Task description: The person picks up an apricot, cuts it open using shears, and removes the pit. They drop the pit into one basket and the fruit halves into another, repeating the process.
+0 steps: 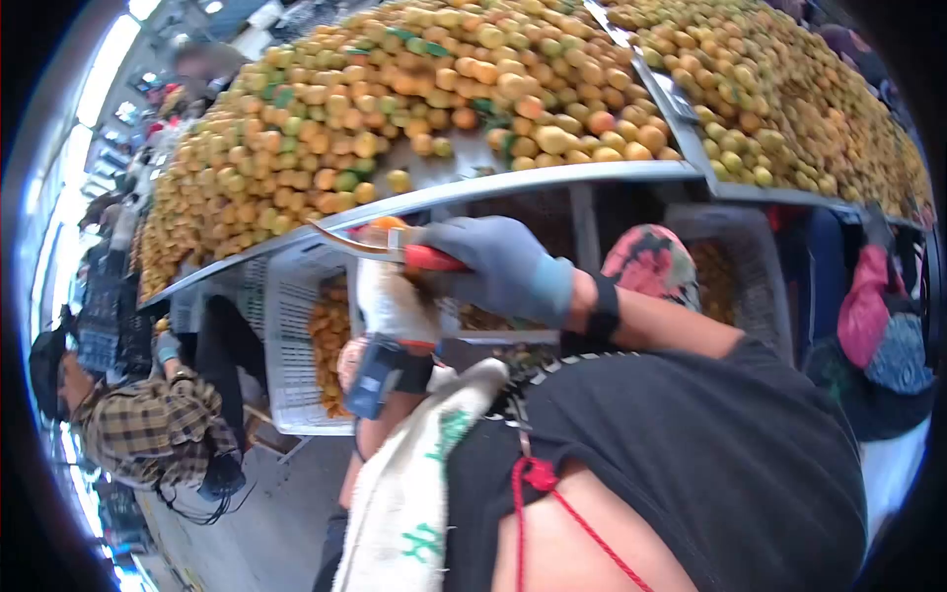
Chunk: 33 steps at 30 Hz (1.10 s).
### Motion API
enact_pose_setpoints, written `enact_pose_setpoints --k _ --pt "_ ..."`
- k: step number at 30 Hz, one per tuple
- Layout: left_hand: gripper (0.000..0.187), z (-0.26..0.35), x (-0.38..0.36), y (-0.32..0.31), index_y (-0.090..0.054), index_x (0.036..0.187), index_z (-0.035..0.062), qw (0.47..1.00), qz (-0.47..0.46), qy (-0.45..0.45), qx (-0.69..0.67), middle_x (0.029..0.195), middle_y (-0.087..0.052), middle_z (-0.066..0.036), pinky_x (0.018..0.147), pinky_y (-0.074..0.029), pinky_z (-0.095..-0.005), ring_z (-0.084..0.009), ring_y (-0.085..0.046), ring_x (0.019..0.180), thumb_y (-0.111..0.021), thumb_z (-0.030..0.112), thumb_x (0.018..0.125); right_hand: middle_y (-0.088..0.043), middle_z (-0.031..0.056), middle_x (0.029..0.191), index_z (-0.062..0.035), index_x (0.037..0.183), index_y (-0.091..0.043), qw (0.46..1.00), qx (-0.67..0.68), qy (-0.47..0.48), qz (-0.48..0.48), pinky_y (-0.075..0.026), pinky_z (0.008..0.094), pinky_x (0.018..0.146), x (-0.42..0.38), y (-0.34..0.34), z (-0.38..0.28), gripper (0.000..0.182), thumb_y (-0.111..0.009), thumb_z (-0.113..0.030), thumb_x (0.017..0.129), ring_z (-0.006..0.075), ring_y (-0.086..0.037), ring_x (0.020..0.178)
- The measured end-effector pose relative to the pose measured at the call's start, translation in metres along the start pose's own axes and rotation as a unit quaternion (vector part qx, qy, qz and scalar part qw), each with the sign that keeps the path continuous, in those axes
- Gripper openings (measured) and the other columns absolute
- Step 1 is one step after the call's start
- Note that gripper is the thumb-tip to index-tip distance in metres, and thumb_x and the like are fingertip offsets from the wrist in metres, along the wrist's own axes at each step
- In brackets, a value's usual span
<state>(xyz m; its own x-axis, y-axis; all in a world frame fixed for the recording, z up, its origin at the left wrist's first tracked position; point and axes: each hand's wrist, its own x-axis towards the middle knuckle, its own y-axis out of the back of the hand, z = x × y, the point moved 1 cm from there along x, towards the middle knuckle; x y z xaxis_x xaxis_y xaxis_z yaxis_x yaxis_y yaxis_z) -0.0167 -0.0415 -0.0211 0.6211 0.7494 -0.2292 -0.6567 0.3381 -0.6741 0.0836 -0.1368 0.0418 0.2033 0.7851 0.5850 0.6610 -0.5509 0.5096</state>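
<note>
My right hand [498, 266], in a grey-blue glove, is closed around a red-handled cutter [434, 259]. Its curved metal tip points left, across the near edge of the fruit table. Just below, my left hand [395, 296], in a pale glove, has its fingers up around an orange, round fruit [387, 225]. The cutter's tip overlaps this fruit in the view. Part of my left hand is hidden behind the right hand and the tool. A dark boxy device [375, 377] sits on my left wrist.
Heaped round orange and yellow-green fruit [326, 109] covers the metal-edged table [513, 183] ahead. Under it stand white crates [286, 345] holding fruit. A person in a checked shirt [148, 424] sits at left; another in a pink sleeve [863, 306] at right.
</note>
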Motion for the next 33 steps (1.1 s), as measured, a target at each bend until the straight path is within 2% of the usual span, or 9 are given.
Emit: enact_pose_setpoints --k 1,3,10,18,23,25,27,29,33 --pt "0.037 0.002 0.000 0.000 -0.056 0.119 0.0082 0.998 -0.025 -0.062 -0.014 0.103 -0.063 -0.007 0.085 -0.053 -0.0374 -0.0216 -0.063 0.095 -0.050 0.039 0.100 -0.066 0.0178 0.090 -0.0105 0.109 -0.064 1.000 -0.017 -0.006 0.023 -0.052 0.0445 0.068 0.000 0.000 -0.004 0.027 -0.068 -0.025 0.086 0.0398 -0.065 0.083" --pt "0.029 0.030 -0.004 -0.014 -0.058 0.116 0.0087 0.986 -0.021 -0.108 0.126 0.103 -0.062 -0.006 0.084 -0.052 -0.0353 -0.0191 -0.061 0.093 -0.056 0.032 0.097 -0.067 0.0175 0.095 -0.0112 0.111 -0.064 1.000 -0.025 -0.006 0.010 -0.053 0.0436 0.069 0.000 0.001 -0.008 0.038 -0.076 -0.016 0.076 0.0388 -0.066 0.084" --pt "0.030 0.030 0.004 -0.020 -0.057 0.108 0.0072 0.999 -0.035 0.008 -0.021 0.097 -0.064 -0.008 0.080 -0.054 -0.0371 -0.0212 -0.064 0.088 -0.055 0.036 0.098 -0.061 0.0145 0.089 -0.0070 0.105 -0.060 0.994 -0.107 0.016 0.000 -0.051 0.0427 0.062 0.007 0.000 -0.015 0.041 -0.076 -0.015 0.069 0.0373 -0.064 0.078" --pt "0.028 0.049 0.009 -0.008 -0.060 0.102 -0.0003 0.997 -0.036 -0.004 -0.075 0.091 -0.067 -0.015 0.082 -0.056 -0.0406 -0.0290 -0.067 0.085 -0.056 0.026 0.096 -0.060 0.0135 0.088 -0.0081 0.100 -0.061 0.993 -0.086 0.045 0.067 -0.051 0.0411 0.057 0.009 0.006 -0.020 0.033 -0.074 -0.010 0.070 0.0355 -0.063 0.068" --pt "0.034 0.085 -0.016 -0.002 -0.051 0.118 -0.0006 0.984 -0.175 0.040 0.020 0.112 -0.060 -0.015 0.081 -0.059 -0.0438 -0.0264 -0.066 0.093 -0.059 0.021 0.094 -0.061 0.0126 0.086 -0.0082 0.101 -0.060 0.981 -0.125 0.046 0.139 -0.050 0.0388 0.056 0.011 0.019 -0.020 0.033 -0.074 -0.008 0.071 0.0331 -0.063 0.067" --pt "0.037 0.084 -0.030 -0.016 -0.050 0.122 0.0014 0.961 -0.261 0.084 0.011 0.110 -0.061 -0.013 0.081 -0.059 -0.0418 -0.0248 -0.067 0.093 -0.060 0.025 0.095 -0.060 0.0123 0.087 -0.0082 0.104 -0.059 0.982 -0.137 0.035 0.126 -0.049 0.0396 0.056 0.006 0.014 -0.010 0.036 -0.073 -0.007 0.071 0.0333 -0.063 0.066" --pt "0.040 0.064 -0.019 -0.020 -0.054 0.127 0.0080 0.968 -0.133 0.173 0.122 0.099 -0.063 -0.003 0.065 -0.051 -0.0279 -0.0159 -0.064 0.080 -0.064 0.028 0.094 -0.060 0.0123 0.088 -0.0082 0.106 -0.058 0.985 -0.147 0.032 0.087 -0.049 0.0409 0.056 0.003 0.010 -0.003 0.039 -0.071 -0.007 0.070 0.0341 -0.062 0.066" --pt "0.046 0.038 -0.011 -0.001 -0.052 0.128 0.0101 0.955 -0.181 0.078 0.220 0.103 -0.063 -0.001 0.067 -0.053 -0.0260 -0.0107 -0.063 0.086 -0.064 0.037 0.093 -0.060 0.0128 0.089 -0.0084 0.108 -0.057 0.988 -0.127 0.029 0.079 -0.050 0.0420 0.056 0.003 0.008 -0.001 0.042 -0.070 -0.006 0.068 0.0351 -0.062 0.067" --pt "0.041 0.033 -0.005 -0.016 -0.052 0.130 0.0113 0.964 -0.141 0.099 0.204 0.100 -0.062 0.002 0.065 -0.047 -0.0225 -0.0064 -0.060 0.082 -0.060 0.034 0.097 -0.062 0.0158 0.089 -0.0057 0.104 -0.058 0.995 -0.088 0.007 0.037 -0.052 0.0418 0.063 0.002 0.015 0.010 0.033 -0.068 -0.003 0.073 0.0387 -0.063 0.074"
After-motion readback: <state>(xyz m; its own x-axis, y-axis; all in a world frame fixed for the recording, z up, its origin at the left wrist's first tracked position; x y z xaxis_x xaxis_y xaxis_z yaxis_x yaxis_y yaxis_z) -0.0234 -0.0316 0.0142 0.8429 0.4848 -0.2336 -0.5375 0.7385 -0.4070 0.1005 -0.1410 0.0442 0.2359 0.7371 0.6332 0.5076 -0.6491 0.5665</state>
